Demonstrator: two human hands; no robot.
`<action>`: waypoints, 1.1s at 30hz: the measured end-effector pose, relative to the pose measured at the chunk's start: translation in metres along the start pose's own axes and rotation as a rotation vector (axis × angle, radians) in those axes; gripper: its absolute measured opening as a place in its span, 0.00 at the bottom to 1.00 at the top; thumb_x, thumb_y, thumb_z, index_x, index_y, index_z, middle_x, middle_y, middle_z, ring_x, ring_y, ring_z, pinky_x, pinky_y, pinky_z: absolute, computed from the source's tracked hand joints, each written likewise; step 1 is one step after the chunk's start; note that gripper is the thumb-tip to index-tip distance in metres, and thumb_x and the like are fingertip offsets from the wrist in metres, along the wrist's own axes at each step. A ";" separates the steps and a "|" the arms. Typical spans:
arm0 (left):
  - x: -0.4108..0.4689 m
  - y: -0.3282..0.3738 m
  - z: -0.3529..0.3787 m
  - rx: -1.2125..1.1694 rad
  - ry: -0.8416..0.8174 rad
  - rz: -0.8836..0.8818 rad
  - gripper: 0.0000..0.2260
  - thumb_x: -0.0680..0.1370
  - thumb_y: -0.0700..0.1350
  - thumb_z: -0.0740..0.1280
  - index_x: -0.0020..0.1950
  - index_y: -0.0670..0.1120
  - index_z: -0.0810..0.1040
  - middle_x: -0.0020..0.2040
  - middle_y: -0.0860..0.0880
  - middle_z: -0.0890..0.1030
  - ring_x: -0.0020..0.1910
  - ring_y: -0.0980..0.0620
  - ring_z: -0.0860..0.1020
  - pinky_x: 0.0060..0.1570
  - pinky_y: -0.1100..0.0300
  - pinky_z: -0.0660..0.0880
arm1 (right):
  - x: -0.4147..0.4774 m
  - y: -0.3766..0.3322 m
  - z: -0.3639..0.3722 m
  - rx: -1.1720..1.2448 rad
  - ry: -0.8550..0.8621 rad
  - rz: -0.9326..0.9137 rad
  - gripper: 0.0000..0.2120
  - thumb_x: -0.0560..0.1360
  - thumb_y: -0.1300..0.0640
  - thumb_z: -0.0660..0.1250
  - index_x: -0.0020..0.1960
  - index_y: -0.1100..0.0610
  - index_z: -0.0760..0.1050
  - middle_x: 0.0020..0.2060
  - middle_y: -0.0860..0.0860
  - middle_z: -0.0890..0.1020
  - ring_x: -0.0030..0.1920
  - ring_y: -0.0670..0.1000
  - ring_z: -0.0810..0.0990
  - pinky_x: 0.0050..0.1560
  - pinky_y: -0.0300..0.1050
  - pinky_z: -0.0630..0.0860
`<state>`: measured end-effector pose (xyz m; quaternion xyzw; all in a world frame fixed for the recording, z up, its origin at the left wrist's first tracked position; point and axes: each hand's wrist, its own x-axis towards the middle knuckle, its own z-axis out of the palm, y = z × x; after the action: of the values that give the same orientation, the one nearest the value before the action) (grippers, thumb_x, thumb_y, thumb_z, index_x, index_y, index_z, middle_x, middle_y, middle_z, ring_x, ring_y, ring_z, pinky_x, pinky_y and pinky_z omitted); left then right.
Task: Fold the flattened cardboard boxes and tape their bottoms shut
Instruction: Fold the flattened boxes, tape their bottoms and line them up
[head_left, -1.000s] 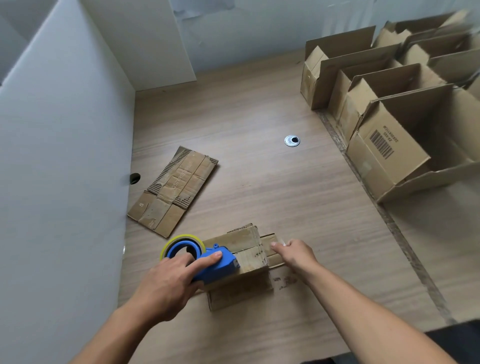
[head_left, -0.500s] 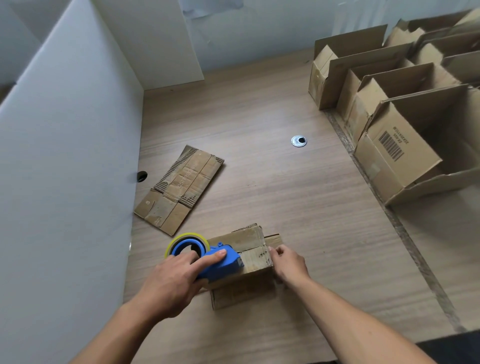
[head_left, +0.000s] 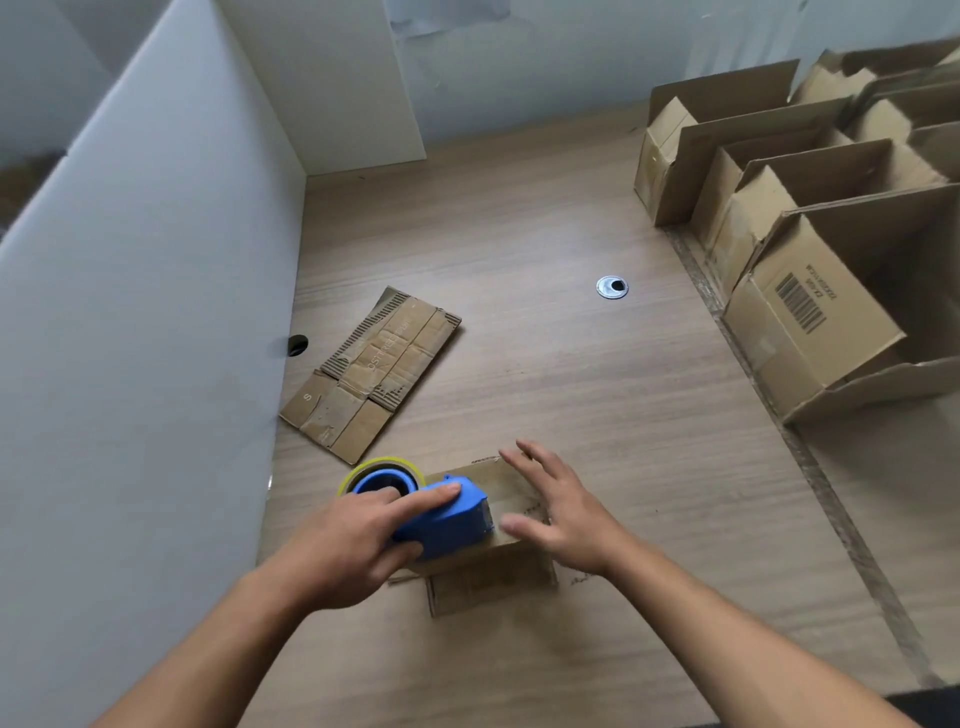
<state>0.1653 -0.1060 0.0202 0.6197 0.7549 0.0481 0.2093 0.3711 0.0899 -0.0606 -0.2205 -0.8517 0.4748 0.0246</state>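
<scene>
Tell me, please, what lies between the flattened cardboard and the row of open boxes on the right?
Head view: only bare wooden table and one round metal grommet separate the flattened cardboard from the open boxes.

Left hand (head_left: 353, 540) — fingers curled round the tape dispenser (head_left: 452, 525), index finger extended along its top; forearm enters from lower left. Right hand (head_left: 563, 512) — palm down, fingers straight and spread, slightly blurred; forearm enters from lower right.

A wooden table (head_left: 519, 223) holds a metal grommet (head_left: 612, 287), white partition (head_left: 156, 312) alongside.
</scene>
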 end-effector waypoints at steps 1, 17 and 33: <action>0.001 -0.001 -0.005 -0.014 0.003 -0.003 0.33 0.80 0.56 0.61 0.66 0.83 0.40 0.54 0.56 0.75 0.51 0.53 0.75 0.43 0.67 0.66 | 0.000 0.005 -0.002 -0.104 -0.059 -0.056 0.40 0.71 0.30 0.65 0.76 0.31 0.48 0.79 0.40 0.47 0.79 0.43 0.44 0.77 0.50 0.53; -0.008 -0.027 -0.068 -0.085 -0.264 -0.169 0.27 0.76 0.54 0.64 0.68 0.79 0.59 0.60 0.63 0.76 0.49 0.64 0.74 0.50 0.70 0.69 | 0.021 0.013 -0.021 -0.484 -0.189 -0.335 0.33 0.75 0.33 0.58 0.74 0.24 0.44 0.78 0.49 0.53 0.77 0.54 0.52 0.74 0.63 0.62; -0.018 -0.074 -0.070 -0.376 -0.479 -0.488 0.26 0.65 0.53 0.64 0.59 0.78 0.73 0.57 0.70 0.79 0.57 0.65 0.76 0.60 0.63 0.70 | 0.030 -0.020 -0.032 -0.791 -0.400 -0.206 0.33 0.78 0.35 0.60 0.73 0.24 0.41 0.76 0.47 0.43 0.75 0.54 0.45 0.71 0.54 0.64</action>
<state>0.0734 -0.1270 0.0637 0.3666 0.7878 -0.0115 0.4948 0.3456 0.1185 -0.0317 -0.0310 -0.9731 0.1413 -0.1793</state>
